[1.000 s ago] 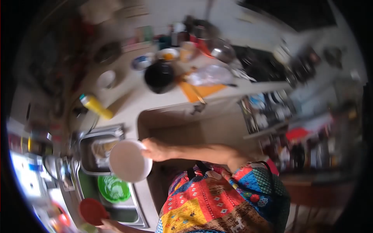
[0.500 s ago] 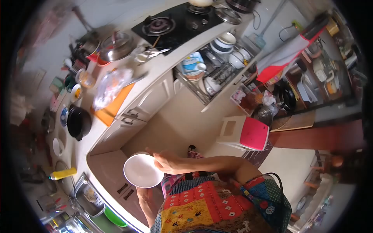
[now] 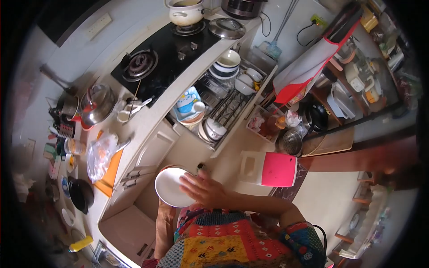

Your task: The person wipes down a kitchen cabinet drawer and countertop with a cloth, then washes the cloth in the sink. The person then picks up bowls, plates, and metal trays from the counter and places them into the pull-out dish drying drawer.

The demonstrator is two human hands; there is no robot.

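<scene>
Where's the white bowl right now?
In the head view the white bowl sits low and centre-left, held at the person's chest with the right hand on its rim, in front of the white cabinets and below the open dish drawer.

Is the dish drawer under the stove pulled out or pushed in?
Pulled out. The dish drawer juts past the counter edge, its stacked bowls and plates exposed from above.
</scene>
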